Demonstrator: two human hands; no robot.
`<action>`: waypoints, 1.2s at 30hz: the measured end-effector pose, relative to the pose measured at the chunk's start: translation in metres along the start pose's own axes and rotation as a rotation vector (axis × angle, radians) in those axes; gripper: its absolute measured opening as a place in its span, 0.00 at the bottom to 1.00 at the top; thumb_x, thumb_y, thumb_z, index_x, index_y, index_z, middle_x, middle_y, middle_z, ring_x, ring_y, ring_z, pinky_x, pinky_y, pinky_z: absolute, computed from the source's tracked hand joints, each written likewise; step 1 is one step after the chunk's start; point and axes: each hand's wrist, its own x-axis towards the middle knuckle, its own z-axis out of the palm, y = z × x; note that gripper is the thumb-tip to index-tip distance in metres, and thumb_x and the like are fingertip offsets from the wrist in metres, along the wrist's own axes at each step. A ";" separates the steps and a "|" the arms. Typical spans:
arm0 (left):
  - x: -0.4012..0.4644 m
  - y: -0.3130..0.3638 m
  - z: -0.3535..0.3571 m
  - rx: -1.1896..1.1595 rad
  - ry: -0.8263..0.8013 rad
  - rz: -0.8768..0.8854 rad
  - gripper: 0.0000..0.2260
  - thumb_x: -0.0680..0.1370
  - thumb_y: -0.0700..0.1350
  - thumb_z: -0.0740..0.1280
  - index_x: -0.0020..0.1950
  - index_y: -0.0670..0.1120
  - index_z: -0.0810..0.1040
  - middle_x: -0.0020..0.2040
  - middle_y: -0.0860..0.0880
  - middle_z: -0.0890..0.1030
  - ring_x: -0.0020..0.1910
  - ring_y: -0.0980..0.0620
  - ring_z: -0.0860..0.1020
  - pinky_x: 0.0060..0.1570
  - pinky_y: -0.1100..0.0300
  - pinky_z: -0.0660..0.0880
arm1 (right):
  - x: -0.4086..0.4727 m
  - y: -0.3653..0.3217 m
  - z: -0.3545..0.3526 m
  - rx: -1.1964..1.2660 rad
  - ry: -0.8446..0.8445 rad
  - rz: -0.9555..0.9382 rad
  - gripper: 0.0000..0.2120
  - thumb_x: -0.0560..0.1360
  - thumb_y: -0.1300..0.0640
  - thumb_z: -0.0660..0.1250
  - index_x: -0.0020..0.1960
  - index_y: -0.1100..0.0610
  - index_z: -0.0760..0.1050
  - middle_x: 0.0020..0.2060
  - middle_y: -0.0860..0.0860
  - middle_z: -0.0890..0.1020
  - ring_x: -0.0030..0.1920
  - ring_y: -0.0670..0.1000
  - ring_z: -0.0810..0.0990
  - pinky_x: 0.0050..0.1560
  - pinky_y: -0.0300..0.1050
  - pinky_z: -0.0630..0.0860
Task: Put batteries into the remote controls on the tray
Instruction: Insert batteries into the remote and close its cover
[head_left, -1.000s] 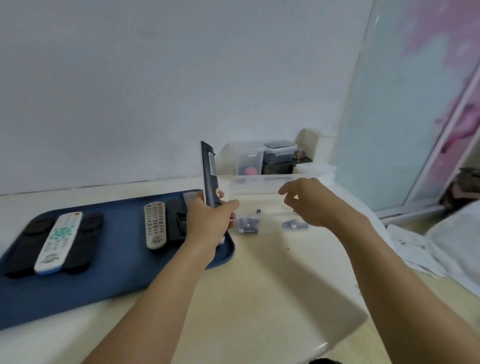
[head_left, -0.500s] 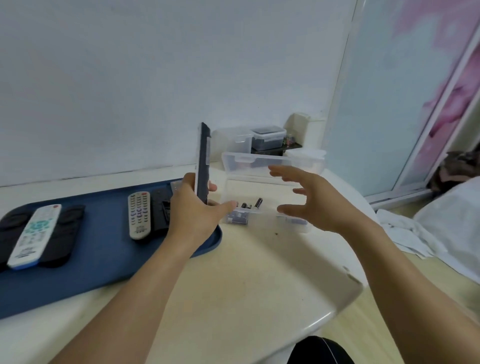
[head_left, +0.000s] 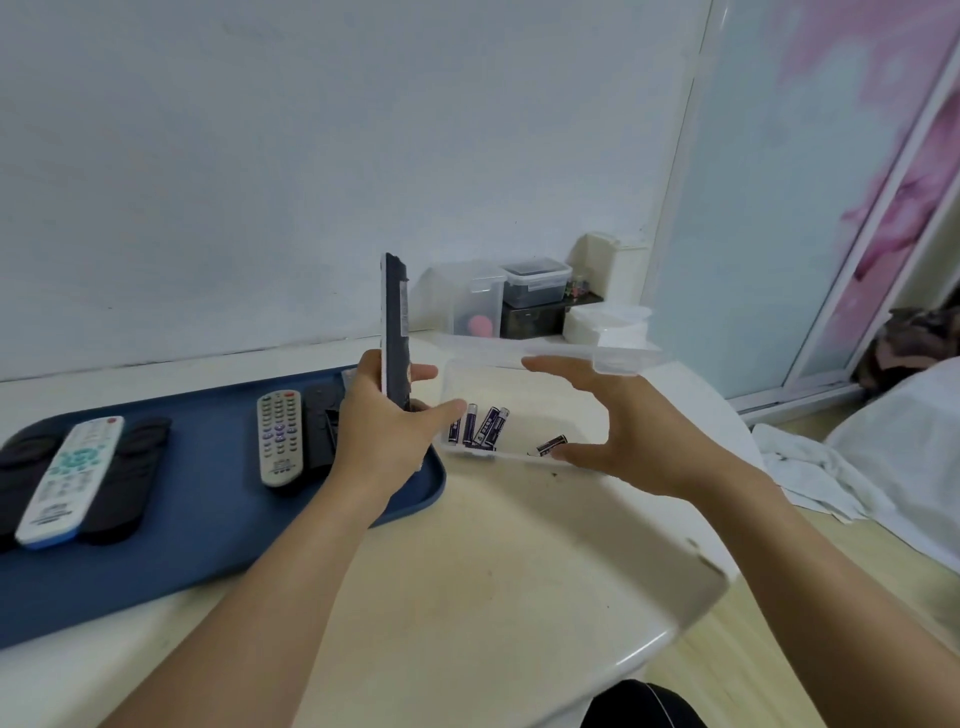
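The left hand (head_left: 382, 436) grips a slim black remote control (head_left: 395, 332) upright, over the right edge of the dark blue plastic tray (head_left: 197, 525) on the cream desk (head_left: 467, 571). The right hand (head_left: 618, 436) hovers spread and empty over a clear plastic box (head_left: 519, 410) just beside the tray, its lid raised. Several dark blue batteries (head_left: 485, 427) lie inside. A grey remote (head_left: 279, 437) and a white one (head_left: 70, 480) rest on the tray.

Pale wall (head_left: 311, 156), frosted sliding door (head_left: 753, 208), cream table (head_left: 493, 571), wooden floor (head_left: 779, 675).
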 end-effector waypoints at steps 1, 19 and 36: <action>0.000 0.000 0.000 -0.031 -0.003 -0.005 0.21 0.67 0.42 0.82 0.53 0.52 0.76 0.49 0.46 0.84 0.31 0.55 0.75 0.32 0.54 0.78 | 0.000 0.000 -0.001 0.005 -0.005 -0.012 0.38 0.71 0.58 0.77 0.75 0.40 0.65 0.69 0.29 0.69 0.67 0.27 0.65 0.66 0.22 0.59; 0.002 0.002 0.007 -0.200 -0.013 0.058 0.09 0.77 0.39 0.73 0.47 0.50 0.74 0.42 0.53 0.79 0.31 0.56 0.75 0.36 0.63 0.77 | 0.032 -0.001 0.000 -0.487 -0.238 0.295 0.26 0.78 0.67 0.66 0.73 0.49 0.70 0.64 0.52 0.76 0.59 0.53 0.79 0.58 0.49 0.76; -0.002 -0.001 0.010 -0.088 0.017 0.174 0.10 0.77 0.35 0.70 0.47 0.47 0.73 0.38 0.56 0.81 0.33 0.59 0.77 0.39 0.60 0.79 | 0.062 -0.013 -0.009 -0.625 -0.827 0.309 0.15 0.80 0.47 0.61 0.52 0.56 0.80 0.42 0.49 0.78 0.42 0.52 0.73 0.41 0.44 0.68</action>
